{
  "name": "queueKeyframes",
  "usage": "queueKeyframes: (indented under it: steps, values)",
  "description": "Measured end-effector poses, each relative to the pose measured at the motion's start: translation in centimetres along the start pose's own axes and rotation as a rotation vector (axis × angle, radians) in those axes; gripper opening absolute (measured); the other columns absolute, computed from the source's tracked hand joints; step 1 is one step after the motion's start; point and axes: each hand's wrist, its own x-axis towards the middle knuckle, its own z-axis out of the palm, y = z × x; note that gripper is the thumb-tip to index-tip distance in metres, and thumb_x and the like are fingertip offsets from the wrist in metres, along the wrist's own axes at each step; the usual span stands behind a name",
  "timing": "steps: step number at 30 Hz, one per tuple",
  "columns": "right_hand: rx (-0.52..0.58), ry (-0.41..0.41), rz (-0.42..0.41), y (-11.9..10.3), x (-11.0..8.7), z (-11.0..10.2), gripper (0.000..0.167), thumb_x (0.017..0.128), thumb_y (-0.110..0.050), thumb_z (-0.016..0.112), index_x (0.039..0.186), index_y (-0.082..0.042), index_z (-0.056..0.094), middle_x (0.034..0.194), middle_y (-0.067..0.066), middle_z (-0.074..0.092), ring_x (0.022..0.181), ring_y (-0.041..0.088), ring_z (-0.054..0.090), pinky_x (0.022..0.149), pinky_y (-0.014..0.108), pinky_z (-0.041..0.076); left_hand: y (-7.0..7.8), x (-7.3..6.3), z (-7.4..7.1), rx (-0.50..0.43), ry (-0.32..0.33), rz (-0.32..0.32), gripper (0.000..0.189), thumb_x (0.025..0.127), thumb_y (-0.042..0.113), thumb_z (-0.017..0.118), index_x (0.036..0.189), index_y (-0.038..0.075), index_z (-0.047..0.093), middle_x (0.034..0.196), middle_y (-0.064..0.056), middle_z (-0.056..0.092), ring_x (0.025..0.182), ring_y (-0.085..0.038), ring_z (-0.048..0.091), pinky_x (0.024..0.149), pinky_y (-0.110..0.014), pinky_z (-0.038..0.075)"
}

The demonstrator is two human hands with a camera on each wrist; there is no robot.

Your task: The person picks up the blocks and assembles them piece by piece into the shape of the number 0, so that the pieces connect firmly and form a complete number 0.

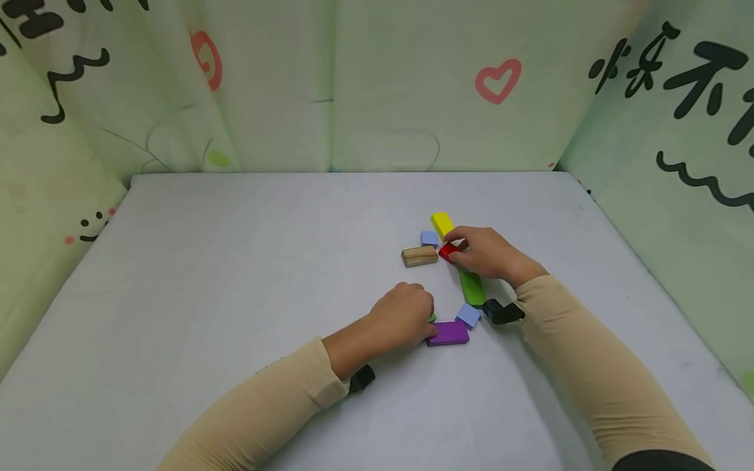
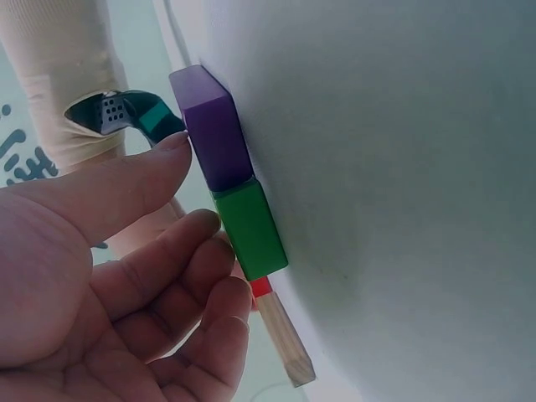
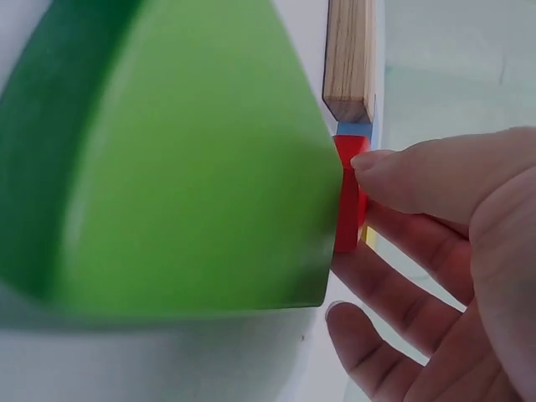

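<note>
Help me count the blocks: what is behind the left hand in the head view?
A sliver of a green block shows past the left hand; the hand covers the rest. The left wrist view appears to show it beside the purple block.

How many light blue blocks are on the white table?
2: one light blue block sits just beyond the wood-grain rectangular block, the other light blue block beside the purple rectangular block. The left hand or right hand might hide more.
</note>
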Motion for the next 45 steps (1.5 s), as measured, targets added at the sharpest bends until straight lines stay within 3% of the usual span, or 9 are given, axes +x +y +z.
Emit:
queueKeyframes:
  steps: [20, 35, 45]
  values:
    - [-0.001, 0.01, 0.01, 0.2, -0.2, 0.0, 0.037, 0.097, -0.013, 0.062, 0.13, 0.001, 0.057, 0.119, 0.024, 0.063, 0.105, 0.035, 0.061, 0.08, 0.039, 0.057, 0.1, -0.1, -0.1, -0.008, -0.009, -0.006, 0.024, 0.09, 0.03, 0.078, 0.102, 0.01, 0.077, 0.084, 0.002, 0.065, 0.082, -0.013, 0.055, 0.075, -0.024, 0.045]
    - [0.016, 0.01, 0.047, 0.3, -1.1, -0.5, 0.037, 0.097, -0.015, 0.064, 0.13, -0.001, 0.058, 0.123, 0.022, 0.062, 0.112, 0.037, 0.057, 0.093, 0.048, 0.051, 0.1, 0.0, -0.1, 0.006, -0.001, -0.004, 0.024, 0.09, 0.03, 0.077, 0.102, 0.01, 0.077, 0.086, 0.002, 0.065, 0.082, -0.014, 0.055, 0.076, -0.024, 0.046]
    - [0.03, 0.006, 0.058, 0.6, -1.5, -0.6, 0.037, 0.096, -0.014, 0.064, 0.13, -0.002, 0.057, 0.121, 0.022, 0.062, 0.11, 0.037, 0.057, 0.093, 0.048, 0.051, 0.0, 0.0, -0.1, 0.001, -0.006, -0.003, 0.024, 0.091, 0.03, 0.077, 0.102, 0.009, 0.077, 0.086, 0.001, 0.065, 0.083, -0.014, 0.055, 0.077, -0.025, 0.045]
